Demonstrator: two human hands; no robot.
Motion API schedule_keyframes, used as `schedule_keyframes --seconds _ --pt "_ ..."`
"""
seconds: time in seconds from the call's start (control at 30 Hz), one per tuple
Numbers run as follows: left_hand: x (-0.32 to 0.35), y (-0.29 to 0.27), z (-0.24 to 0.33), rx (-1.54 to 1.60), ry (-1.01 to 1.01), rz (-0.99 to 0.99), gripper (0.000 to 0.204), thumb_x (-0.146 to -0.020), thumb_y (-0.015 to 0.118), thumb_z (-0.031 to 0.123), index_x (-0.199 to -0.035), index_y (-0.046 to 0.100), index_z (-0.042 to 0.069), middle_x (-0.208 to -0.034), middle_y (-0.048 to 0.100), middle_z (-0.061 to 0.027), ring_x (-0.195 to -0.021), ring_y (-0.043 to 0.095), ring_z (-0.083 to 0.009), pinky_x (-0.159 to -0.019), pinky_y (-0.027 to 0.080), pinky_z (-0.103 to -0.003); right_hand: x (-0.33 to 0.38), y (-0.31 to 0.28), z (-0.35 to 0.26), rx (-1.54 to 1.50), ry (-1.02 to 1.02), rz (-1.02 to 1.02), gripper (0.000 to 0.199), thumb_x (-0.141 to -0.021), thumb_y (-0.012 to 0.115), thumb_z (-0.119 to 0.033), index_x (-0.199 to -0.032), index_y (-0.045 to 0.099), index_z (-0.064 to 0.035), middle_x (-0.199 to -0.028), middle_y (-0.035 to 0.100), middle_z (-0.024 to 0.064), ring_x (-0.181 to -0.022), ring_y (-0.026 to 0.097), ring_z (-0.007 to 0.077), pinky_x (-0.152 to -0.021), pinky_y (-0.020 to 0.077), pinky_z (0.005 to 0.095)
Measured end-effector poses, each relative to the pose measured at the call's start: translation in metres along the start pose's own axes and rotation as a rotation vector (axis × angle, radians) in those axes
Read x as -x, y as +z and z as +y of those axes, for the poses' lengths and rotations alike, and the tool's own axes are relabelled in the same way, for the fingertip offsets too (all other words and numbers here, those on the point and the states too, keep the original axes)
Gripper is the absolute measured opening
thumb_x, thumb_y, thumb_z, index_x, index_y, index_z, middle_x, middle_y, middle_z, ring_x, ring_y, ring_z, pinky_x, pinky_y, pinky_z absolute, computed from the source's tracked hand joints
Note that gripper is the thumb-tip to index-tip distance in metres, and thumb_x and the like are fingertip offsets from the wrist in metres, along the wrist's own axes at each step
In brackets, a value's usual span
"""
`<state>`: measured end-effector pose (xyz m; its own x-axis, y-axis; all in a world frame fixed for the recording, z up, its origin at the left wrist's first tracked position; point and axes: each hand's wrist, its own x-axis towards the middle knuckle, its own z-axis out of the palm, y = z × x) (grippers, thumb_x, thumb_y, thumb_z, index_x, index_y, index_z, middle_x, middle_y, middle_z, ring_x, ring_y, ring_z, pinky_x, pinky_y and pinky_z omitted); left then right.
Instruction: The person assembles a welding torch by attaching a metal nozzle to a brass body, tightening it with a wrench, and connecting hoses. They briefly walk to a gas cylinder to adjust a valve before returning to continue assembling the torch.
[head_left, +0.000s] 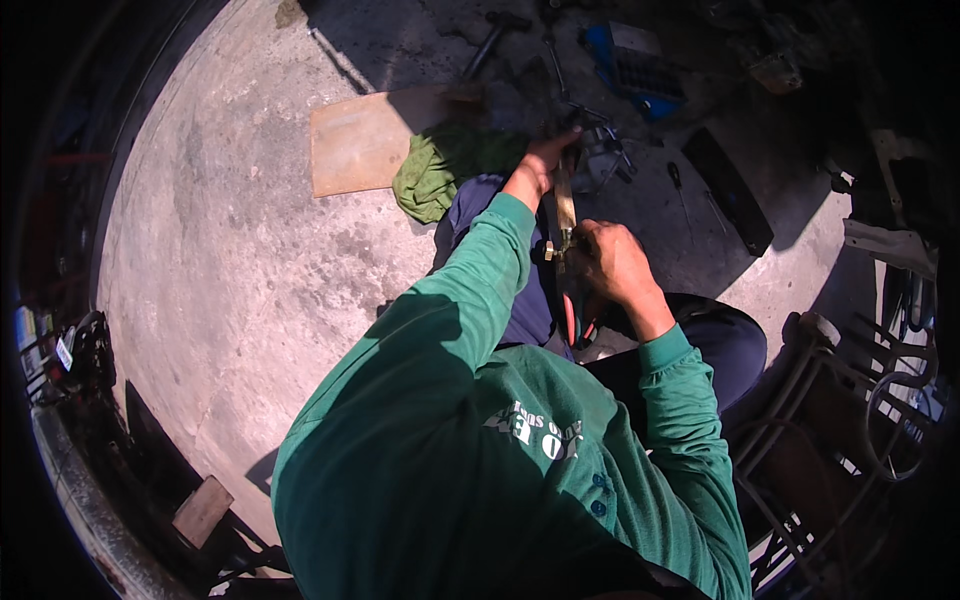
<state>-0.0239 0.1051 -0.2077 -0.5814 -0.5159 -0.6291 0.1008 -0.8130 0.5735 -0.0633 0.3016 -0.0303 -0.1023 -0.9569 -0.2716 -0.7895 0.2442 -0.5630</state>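
Ahead of my body, my left hand [543, 163] is closed around the far end of a long, narrow tan or brass-coloured bar [565, 200]. At the bar's near end sits a small brass fitting [553, 251]. My right hand [612, 262] is closed beside that fitting, its fingertips curled against it. Below the right palm, a red-handled tool [571, 318] like pliers points toward me, partly hidden by the hand. Dark shadow hides what lies under my left fingers, next to some metal parts [605, 155].
A green cloth [425, 180] lies by my leg, over a tan board [350, 145]. Farther off are a hammer [492, 42] and a blue tool case [655, 103]. To the right lie a screwdriver [677, 185] and a long dark tray [728, 190]. A metal-framed chair [800, 400] stands nearby.
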Motion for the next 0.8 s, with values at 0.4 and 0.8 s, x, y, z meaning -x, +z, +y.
schedule_keyframes --seconds 0.4,0.8 --pt "0.013 0.015 0.01 0.026 0.056 -0.016 0.029 -0.081 0.086 0.031 -0.093 0.067 0.013 -0.074 0.064 -0.0006 -0.051 0.055 -0.0149 -0.046 0.048 -0.03 0.009 -0.014 -0.007 -0.024 -0.191 0.045 0.028 -0.083 0.067 -0.012 -0.109 0.068 -0.0004 -0.096 0.065 0.0221 -0.094 0.066 0.0415 -0.084 0.0527 0.0488" --pt "0.06 0.051 0.037 0.126 0.153 -0.107 0.03 -0.086 0.083 0.034 -0.089 0.066 0.009 -0.071 0.062 -0.0025 -0.05 0.056 -0.0139 -0.041 0.044 -0.03 0.006 -0.037 -0.011 -0.505 0.246 0.321 0.068 -0.092 0.069 -0.054 -0.124 0.06 0.0049 -0.105 0.069 0.0158 -0.09 0.068 0.0239 -0.08 0.0541 0.0378"
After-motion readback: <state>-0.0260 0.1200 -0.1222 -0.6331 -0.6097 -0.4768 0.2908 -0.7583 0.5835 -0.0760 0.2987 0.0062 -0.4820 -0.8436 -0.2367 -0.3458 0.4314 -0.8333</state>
